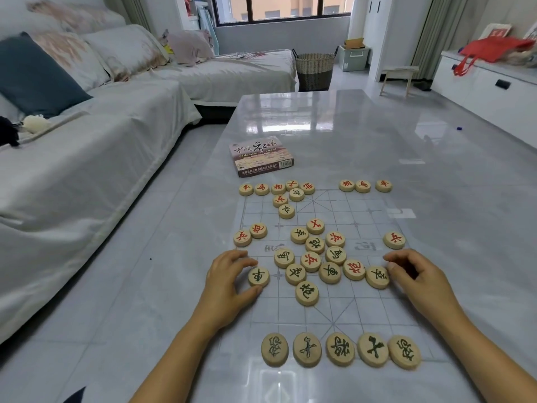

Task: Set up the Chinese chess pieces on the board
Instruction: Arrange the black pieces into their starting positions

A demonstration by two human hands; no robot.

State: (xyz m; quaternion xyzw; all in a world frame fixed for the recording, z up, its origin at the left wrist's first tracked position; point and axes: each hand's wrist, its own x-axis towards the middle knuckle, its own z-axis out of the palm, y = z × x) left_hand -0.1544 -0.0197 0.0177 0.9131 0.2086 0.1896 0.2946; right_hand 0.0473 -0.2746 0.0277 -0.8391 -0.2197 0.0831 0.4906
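A clear chess board sheet (374, 312) lies on the glossy grey table (377, 135). Wooden round pieces with red or black characters are scattered over its middle. Several black pieces form the near row (340, 349), and red pieces line the far edge (276, 187). My left hand (229, 282) curls its thumb and fingers round a black chariot piece (258, 276) at the board's left side. My right hand (412, 271) touches a black pawn piece (377, 277) with its thumb, fingers loosely curled.
The chess box (263, 157) lies beyond the board's far left corner. A covered sofa (87, 146) runs along the left of the table. A woven basket (315, 69) and a small stool (398, 78) stand on the floor at the back.
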